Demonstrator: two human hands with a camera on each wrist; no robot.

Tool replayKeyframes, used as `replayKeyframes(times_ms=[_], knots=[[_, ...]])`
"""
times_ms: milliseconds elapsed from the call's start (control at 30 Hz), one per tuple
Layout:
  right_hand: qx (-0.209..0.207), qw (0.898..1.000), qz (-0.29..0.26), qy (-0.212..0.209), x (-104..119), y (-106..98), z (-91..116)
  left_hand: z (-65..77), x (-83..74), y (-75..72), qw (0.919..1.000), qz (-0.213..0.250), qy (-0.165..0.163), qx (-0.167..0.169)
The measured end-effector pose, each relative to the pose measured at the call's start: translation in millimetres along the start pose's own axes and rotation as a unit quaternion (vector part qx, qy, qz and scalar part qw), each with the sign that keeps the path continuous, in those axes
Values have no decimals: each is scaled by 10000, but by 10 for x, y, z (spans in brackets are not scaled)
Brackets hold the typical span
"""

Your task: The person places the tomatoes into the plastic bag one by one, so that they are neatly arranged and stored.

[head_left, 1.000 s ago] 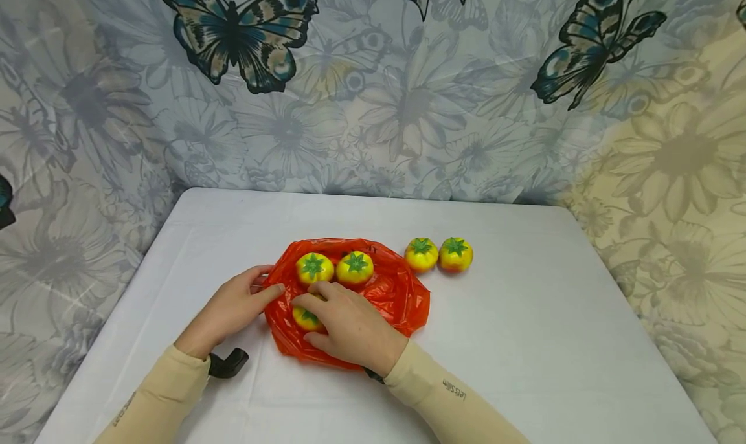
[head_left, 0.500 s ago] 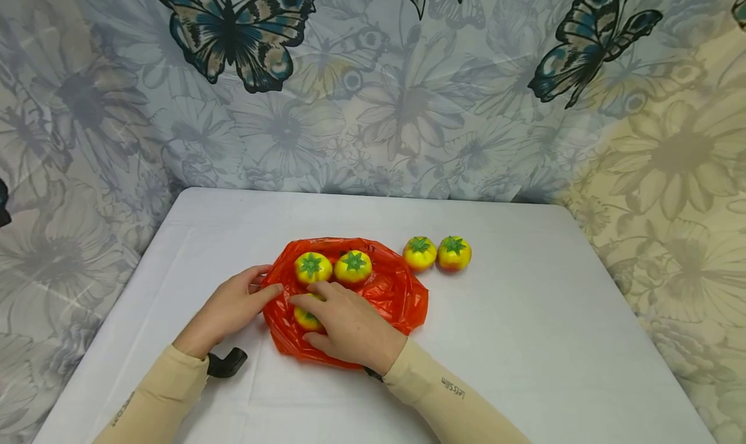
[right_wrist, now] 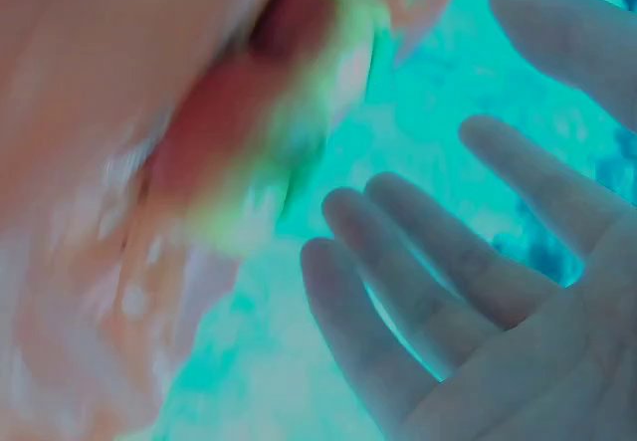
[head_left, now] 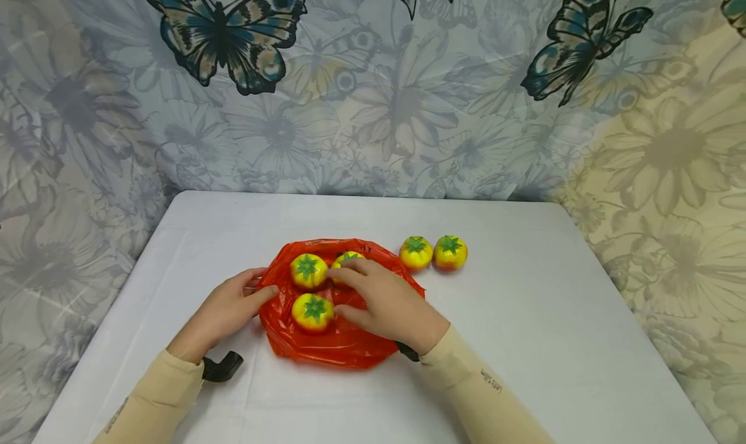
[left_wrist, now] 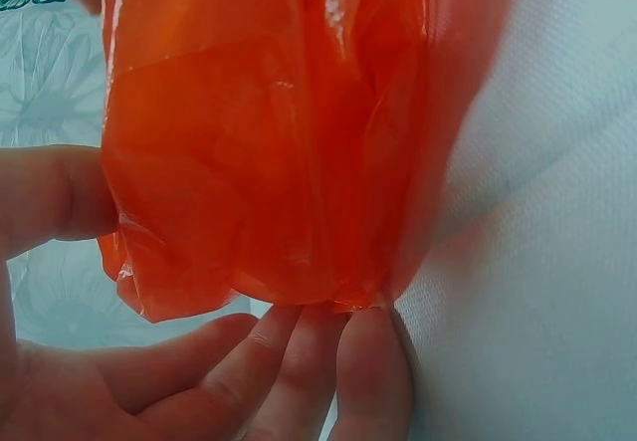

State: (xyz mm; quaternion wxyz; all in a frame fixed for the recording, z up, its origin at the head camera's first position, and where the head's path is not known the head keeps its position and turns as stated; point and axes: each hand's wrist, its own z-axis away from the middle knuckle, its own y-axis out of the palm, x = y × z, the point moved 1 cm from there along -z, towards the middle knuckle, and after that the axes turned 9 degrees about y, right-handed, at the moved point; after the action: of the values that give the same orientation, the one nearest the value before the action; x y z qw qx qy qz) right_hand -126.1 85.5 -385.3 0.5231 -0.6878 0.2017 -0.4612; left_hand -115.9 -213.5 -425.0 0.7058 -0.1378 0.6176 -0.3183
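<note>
A red plastic bag lies spread on the table, its mouth facing up. Inside it sit three round yellow-and-red fruits with green star-shaped caps: the front one, the back left one and the back right one, which is partly hidden by my right hand. My left hand holds the bag's left side, thumb at the rim and fingers outside. In the left wrist view its fingertips touch the red plastic. Over the bag, my right hand holds nothing, its fingers spread and relaxed.
Two more such fruits, one beside the bag's back right edge and the other just right of it, stand on the white-covered table. A butterfly-patterned cloth hangs behind.
My right hand has let go of the front fruit and moved right and back over the bag. That fruit now shows fully. The left hand stays at the bag's side.
</note>
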Motion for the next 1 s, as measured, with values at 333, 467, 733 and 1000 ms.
replayKeyframes(times_ms=[333,467,733,1000], knots=[[-723,9929,-250,910,-657,-475,166,1,2,15,10000,2,-13,-15],[-901,9875,-401,1228,-847,-566,199,5,-1,20,10000,-25,-20,-13],[-1075,9788,-271,1725,-1168,-568,218,7,1,40,9999,-72,-41,-62],[-1135,9674,-274,2248,-1453,-580,253,7,-3,32,9999,-105,17,-97]])
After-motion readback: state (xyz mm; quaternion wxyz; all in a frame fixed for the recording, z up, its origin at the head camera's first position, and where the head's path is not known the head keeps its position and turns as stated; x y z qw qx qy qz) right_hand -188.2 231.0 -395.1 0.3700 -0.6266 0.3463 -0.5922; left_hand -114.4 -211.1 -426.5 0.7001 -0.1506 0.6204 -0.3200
